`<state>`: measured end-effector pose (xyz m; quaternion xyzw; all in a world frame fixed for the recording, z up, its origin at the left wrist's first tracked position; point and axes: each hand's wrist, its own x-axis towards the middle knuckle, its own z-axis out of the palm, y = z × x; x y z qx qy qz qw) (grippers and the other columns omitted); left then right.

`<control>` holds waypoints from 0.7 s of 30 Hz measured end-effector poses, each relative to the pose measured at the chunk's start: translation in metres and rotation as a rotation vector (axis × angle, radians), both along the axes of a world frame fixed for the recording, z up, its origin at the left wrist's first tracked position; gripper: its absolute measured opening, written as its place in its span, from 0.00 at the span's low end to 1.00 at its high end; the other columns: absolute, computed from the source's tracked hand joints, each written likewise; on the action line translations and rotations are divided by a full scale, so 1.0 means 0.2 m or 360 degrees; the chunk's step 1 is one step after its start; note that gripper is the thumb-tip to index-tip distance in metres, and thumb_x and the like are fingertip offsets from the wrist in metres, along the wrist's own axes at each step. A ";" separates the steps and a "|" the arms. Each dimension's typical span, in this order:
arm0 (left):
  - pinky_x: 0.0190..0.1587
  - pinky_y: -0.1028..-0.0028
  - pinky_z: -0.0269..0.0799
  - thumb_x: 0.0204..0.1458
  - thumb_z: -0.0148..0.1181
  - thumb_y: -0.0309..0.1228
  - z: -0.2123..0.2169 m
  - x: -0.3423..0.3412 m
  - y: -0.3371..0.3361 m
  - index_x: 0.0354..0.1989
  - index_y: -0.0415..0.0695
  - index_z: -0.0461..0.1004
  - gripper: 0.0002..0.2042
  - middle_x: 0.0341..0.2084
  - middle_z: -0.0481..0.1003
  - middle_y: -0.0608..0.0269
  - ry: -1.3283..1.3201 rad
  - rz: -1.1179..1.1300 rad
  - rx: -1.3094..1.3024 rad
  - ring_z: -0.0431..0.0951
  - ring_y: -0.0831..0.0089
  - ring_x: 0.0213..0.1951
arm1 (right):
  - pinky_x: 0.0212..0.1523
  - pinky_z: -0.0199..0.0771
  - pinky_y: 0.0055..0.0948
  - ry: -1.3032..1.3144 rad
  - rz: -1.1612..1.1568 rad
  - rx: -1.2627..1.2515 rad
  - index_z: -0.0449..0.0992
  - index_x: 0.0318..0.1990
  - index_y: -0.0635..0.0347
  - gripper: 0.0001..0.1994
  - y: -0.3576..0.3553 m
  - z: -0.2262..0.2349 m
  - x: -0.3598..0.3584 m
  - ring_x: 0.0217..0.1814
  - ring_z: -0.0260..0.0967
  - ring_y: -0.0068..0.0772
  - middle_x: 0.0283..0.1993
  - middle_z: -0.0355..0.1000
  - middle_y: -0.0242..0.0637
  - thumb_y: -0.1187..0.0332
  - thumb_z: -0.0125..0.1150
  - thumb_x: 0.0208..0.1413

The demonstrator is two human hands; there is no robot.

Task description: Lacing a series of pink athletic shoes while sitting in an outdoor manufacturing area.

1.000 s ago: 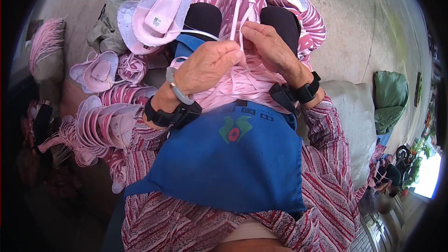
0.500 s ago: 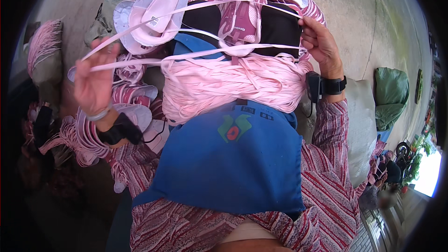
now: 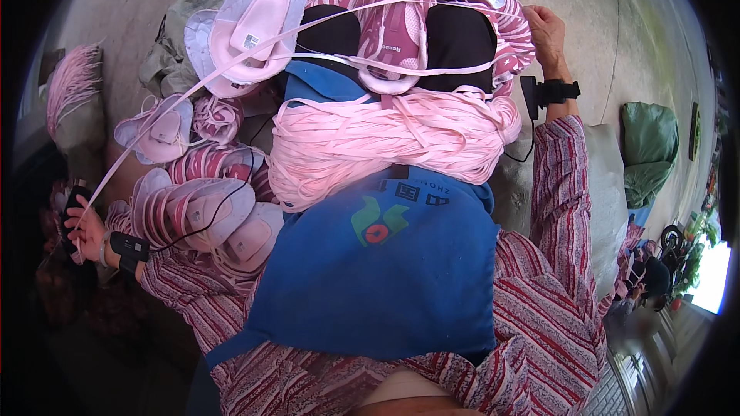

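A pink-and-white sneaker [image 3: 391, 27] rests across my lap, its toe pointing away from me. From its lacing area a flat pale pink shoelace [image 3: 231, 65] stretches tight to both sides. My left hand [image 3: 88, 233], far out at the left, has the lace across it, with some fingers partly spread. Out to the right, my right hand [image 3: 546, 35] is closed with fingertips pinched on the other stretch of lace. A thick bundle of pink laces [image 3: 393, 139] lies nearer, over my blue apron [image 3: 370, 285]. Another stretch of lace sags loosely over the shoe's heel end.
Unlaced shoe uppers [image 3: 258, 27] with pale insides lie left of the sneaker, and more [image 3: 196, 212] are piled beside my left forearm. Striped pink uppers [image 3: 512, 38] lie under the right side. A green sack [image 3: 649, 154] stands on the concrete floor at right.
My left hand has swung outward and down to the left, drawing the lace long. My right hand has moved slightly right and up. The nearer strand no longer spans between the hands.
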<state>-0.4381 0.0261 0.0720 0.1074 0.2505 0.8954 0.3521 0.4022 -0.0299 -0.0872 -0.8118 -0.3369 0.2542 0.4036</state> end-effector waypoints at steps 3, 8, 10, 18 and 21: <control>0.44 0.54 0.61 0.55 0.48 0.34 0.02 0.06 0.04 0.31 0.43 0.67 0.08 0.36 0.68 0.55 -0.0043 -0.0575 0.0232 0.66 0.61 0.34 | 0.36 0.70 0.27 -0.0665 0.0244 -0.0254 0.78 0.34 0.61 0.13 0.02 0.03 -0.05 0.29 0.69 0.26 0.26 0.74 0.34 0.60 0.60 0.48; 0.20 0.87 0.53 0.59 0.42 0.23 -0.03 0.75 0.12 0.59 0.31 0.53 0.19 0.49 0.67 0.49 0.0857 -0.1264 -0.0022 0.53 0.88 0.16 | 0.33 0.71 0.26 -0.0261 0.0709 0.0120 0.77 0.38 0.59 0.09 -0.01 0.29 -0.39 0.28 0.71 0.37 0.26 0.74 0.40 0.68 0.55 0.52; 0.15 0.90 0.54 0.59 0.42 0.23 -0.12 1.15 0.10 0.61 0.33 0.49 0.22 0.50 0.67 0.49 0.1106 -0.1500 -0.0376 0.53 0.92 0.13 | 0.32 0.71 0.26 -0.0127 0.1112 0.0068 0.76 0.38 0.60 0.08 -0.05 0.38 -0.57 0.29 0.71 0.39 0.28 0.72 0.42 0.71 0.55 0.52; 0.16 0.90 0.61 0.58 0.46 0.28 -0.40 2.13 0.05 0.53 0.38 0.65 0.15 0.39 0.76 0.58 0.1560 -0.2235 -0.0495 0.65 0.90 0.15 | 0.29 0.72 0.34 -0.0982 0.1690 -0.0046 0.64 0.45 0.59 0.17 -0.17 0.38 -0.86 0.32 0.71 0.44 0.38 0.66 0.40 0.70 0.61 0.47; 0.15 0.89 0.61 0.58 0.46 0.27 -0.44 2.24 0.01 0.54 0.38 0.64 0.16 0.38 0.76 0.60 0.1877 -0.2144 -0.0588 0.65 0.88 0.14 | 0.28 0.73 0.33 -0.1008 0.1693 -0.0105 0.58 0.50 0.59 0.23 -0.20 0.33 -0.85 0.32 0.71 0.45 0.40 0.67 0.41 0.72 0.61 0.48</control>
